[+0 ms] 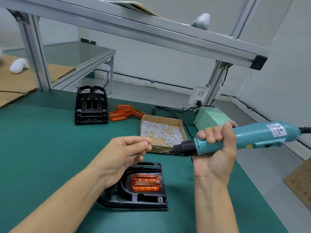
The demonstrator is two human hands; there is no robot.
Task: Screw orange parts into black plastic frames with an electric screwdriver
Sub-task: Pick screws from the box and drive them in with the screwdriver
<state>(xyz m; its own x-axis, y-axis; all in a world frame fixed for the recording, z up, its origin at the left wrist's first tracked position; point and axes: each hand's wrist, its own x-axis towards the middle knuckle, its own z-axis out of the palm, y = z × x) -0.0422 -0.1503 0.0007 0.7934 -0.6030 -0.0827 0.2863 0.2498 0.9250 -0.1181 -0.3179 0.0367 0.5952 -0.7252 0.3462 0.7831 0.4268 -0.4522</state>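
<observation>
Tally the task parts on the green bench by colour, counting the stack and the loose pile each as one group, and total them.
Black: 2 - the frame being worked on and the stack of frames.
Orange: 2 - the part seated in that frame and the loose pile of parts.
Teal: 1 - the electric screwdriver.
Total: 5

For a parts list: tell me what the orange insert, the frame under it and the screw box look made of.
Orange insert: translucent glossy plastic, ribs showing through.
Frame: black moulded plastic, dull sheen, thin ribs.
Screw box: plain brown cardboard, with raw-cut edges; the screws inside look like bright metal.
</observation>
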